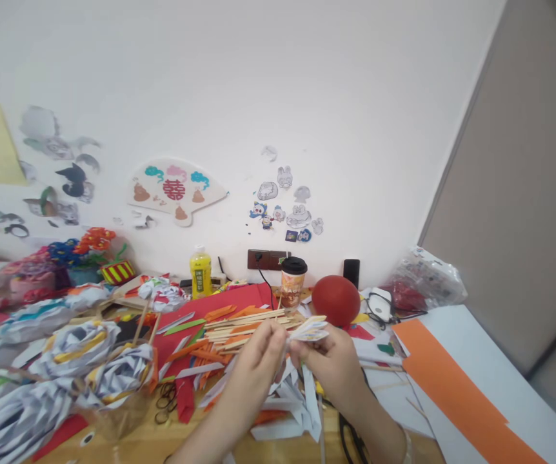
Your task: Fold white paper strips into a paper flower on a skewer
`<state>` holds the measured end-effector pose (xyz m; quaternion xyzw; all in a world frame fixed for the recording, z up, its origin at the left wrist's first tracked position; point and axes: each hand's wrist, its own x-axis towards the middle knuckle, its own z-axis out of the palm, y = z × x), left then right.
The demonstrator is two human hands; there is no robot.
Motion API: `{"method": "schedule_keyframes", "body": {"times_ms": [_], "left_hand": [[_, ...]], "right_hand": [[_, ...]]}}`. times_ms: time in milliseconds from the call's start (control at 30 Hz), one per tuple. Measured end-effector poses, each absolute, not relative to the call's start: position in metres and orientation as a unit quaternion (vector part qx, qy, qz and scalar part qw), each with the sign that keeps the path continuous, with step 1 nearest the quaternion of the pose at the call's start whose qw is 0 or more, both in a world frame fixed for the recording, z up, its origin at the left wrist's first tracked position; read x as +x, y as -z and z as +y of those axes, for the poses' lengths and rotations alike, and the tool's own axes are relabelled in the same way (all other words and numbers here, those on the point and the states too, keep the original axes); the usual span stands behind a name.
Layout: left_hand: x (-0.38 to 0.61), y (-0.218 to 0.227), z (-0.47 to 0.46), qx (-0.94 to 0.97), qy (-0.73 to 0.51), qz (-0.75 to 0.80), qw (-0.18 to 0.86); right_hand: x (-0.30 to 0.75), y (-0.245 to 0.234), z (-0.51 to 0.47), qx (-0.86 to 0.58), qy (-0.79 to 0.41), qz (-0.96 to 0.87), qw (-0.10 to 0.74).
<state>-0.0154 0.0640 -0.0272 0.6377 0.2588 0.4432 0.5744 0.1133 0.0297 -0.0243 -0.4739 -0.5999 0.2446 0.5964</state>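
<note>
Small fan-shaped bundle of folded white paper with pale yellow edges: head view puts it between your two hands, raised over the near middle of the wooden table.

Your right hand grasps the bundle from the right, thumb on the near side, fingers curled behind. Your left hand has its fingers bent together, tips at the bundle's left edge; you cannot tell from here whether they pinch it or merely touch.

Handling, as judged: very light, dry, not slippery; springy along the creases, soft at the loose edges, easily crushed or torn. Best hold is a light pinch where the layers gather, leaving the spread edges free.

Below your hands, a loose heap of folded white paper strips. Left of it, pale thin wooden sticks lie across orange paper strips. Farther off, a brown-patterned paper cup with black lid stands just left of a smooth red rounded object. Near left, white pleated paper rosettes sit in a clear plastic container. At right, a long orange paper sheet overlaps white sheets.
</note>
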Motion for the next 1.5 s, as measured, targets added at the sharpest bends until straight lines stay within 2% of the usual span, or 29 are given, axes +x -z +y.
{"method": "schedule_keyframes", "body": {"times_ms": [100, 167, 300, 467, 667, 933, 1067, 1167, 1300, 1500], "left_hand": [[-0.016, 0.029, 0.065, 0.699, -0.451, 0.288, 0.474], [-0.017, 0.029, 0.067, 0.711, -0.441, 0.290, 0.465], [-0.014, 0.029, 0.070, 0.653, -0.416, 0.265, 0.575], [-0.014, 0.026, 0.065, 0.533, -0.387, 0.186, 0.729], [-0.023, 0.023, 0.062, 0.456, -0.260, 0.105, 0.845], [-0.024, 0.025, 0.058, 0.419, -0.220, 0.070, 0.878], [-0.023, 0.030, 0.059, 0.416, -0.189, 0.035, 0.889], [-0.022, 0.030, 0.057, 0.411, -0.188, 0.004, 0.892], [-0.022, 0.030, 0.053, 0.410, -0.155, -0.003, 0.899], [-0.023, 0.029, 0.052, 0.426, -0.140, 0.038, 0.893]], "right_hand": [[0.111, 0.028, 0.036, -0.485, -0.265, -0.566, 0.612], [0.110, 0.032, 0.038, -0.515, -0.231, -0.561, 0.606], [0.112, 0.036, 0.037, -0.541, -0.151, -0.598, 0.572], [0.123, 0.026, 0.034, -0.466, -0.156, -0.698, 0.522], [0.137, 0.022, 0.037, -0.421, -0.175, -0.743, 0.490], [0.135, 0.017, 0.034, -0.349, -0.377, -0.692, 0.507], [0.131, 0.026, 0.037, -0.309, -0.445, -0.620, 0.568], [0.131, 0.029, 0.037, -0.291, -0.483, -0.598, 0.570], [0.132, 0.020, 0.033, -0.316, -0.469, -0.623, 0.540], [0.129, 0.021, 0.027, -0.371, -0.411, -0.628, 0.548]]}}
